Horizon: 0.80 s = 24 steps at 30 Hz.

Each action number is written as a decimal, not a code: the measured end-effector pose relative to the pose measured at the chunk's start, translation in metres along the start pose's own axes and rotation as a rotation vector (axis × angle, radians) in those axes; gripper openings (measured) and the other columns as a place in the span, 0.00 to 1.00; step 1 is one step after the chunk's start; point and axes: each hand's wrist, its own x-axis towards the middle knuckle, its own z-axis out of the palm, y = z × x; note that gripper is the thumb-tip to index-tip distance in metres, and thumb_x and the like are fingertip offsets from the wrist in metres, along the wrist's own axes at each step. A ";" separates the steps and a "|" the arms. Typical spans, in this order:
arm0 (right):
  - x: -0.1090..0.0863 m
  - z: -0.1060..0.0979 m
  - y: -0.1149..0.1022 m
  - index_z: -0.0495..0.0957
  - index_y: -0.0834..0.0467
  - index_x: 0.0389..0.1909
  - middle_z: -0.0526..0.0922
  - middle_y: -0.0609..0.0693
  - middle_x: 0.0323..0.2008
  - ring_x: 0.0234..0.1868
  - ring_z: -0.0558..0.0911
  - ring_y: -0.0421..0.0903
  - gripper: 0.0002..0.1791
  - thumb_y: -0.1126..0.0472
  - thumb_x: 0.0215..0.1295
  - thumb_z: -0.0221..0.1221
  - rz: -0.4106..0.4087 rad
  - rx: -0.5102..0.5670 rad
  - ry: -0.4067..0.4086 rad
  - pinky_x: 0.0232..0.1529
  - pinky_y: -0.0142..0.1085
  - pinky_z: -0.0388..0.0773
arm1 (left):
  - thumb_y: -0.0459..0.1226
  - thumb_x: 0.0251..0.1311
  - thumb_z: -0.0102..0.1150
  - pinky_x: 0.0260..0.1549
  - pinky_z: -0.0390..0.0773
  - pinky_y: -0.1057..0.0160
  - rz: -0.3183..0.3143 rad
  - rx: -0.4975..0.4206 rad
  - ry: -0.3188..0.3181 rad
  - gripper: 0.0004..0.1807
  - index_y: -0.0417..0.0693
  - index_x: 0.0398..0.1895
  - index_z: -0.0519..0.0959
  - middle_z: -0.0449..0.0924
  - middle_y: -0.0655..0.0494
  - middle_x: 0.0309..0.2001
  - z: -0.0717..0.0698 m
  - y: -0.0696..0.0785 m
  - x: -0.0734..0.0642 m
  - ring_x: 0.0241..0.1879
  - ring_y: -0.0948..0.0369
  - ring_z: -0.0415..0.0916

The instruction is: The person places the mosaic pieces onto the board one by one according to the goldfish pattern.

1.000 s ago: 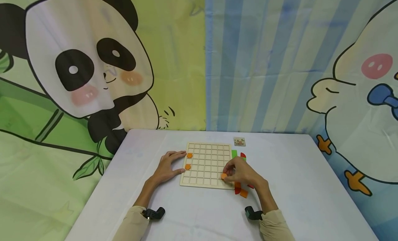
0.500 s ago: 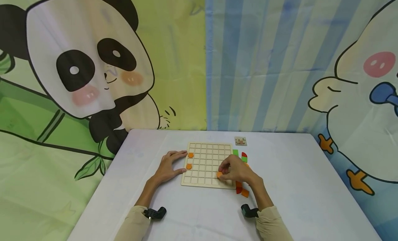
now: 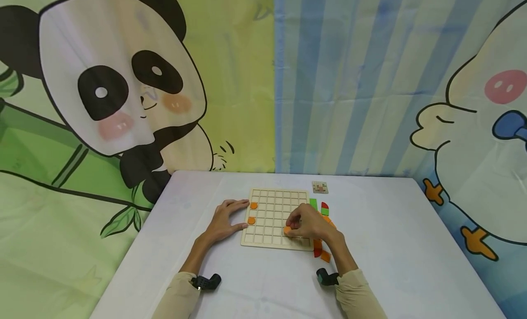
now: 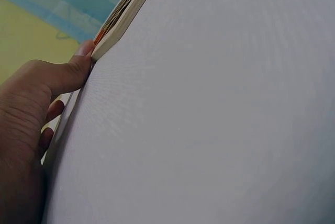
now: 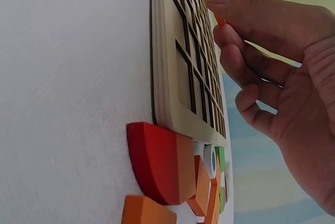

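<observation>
A square wooden grid board (image 3: 269, 202) lies on the table, with one orange disc (image 3: 254, 206) and another orange disc (image 3: 251, 221) in its left column. My left hand (image 3: 223, 222) rests at the board's left edge, thumb and fingers spread apart against it; in the left wrist view the thumb (image 4: 68, 75) touches the board's side. Above the lower right part of the grid, my right hand (image 3: 309, 224) pinches an orange piece (image 3: 287, 230) between thumb and forefinger. That orange piece (image 5: 220, 19) shows edge-on in the right wrist view, the other fingers loosely curled.
Along the board's right edge lie loose pieces, among them a green block (image 3: 314, 203), a red curved piece (image 5: 154, 164) and an orange block (image 3: 325, 256). A small patterned card (image 3: 319, 187) lies behind them. Printed curtains stand behind the white table (image 3: 391, 232).
My right hand has moved left over the grid with the orange piece pinched in it. The left hand stays at the board's edge; the view has shifted slightly.
</observation>
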 end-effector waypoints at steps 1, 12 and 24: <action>0.001 0.001 0.001 0.92 0.54 0.34 0.91 0.44 0.33 0.32 0.85 0.40 0.06 0.63 0.59 0.80 -0.003 -0.001 0.002 0.37 0.32 0.84 | 0.50 0.61 0.80 0.74 0.60 0.38 0.000 -0.001 -0.001 0.42 0.61 0.79 0.76 0.73 0.64 0.80 0.000 0.000 0.000 0.77 0.51 0.67; 0.011 0.010 0.000 0.92 0.56 0.35 0.90 0.44 0.29 0.31 0.83 0.39 0.08 0.62 0.57 0.82 -0.071 0.017 -0.004 0.37 0.31 0.83 | 0.51 0.61 0.80 0.75 0.60 0.37 0.002 0.013 0.001 0.42 0.60 0.79 0.76 0.73 0.63 0.80 -0.001 0.001 0.000 0.77 0.50 0.67; 0.018 0.017 -0.005 0.93 0.57 0.35 0.90 0.44 0.28 0.30 0.83 0.36 0.07 0.63 0.57 0.81 -0.078 0.012 0.006 0.37 0.30 0.83 | 0.51 0.61 0.80 0.73 0.62 0.38 0.000 0.016 0.004 0.42 0.61 0.79 0.76 0.74 0.63 0.80 -0.002 0.003 -0.001 0.77 0.50 0.67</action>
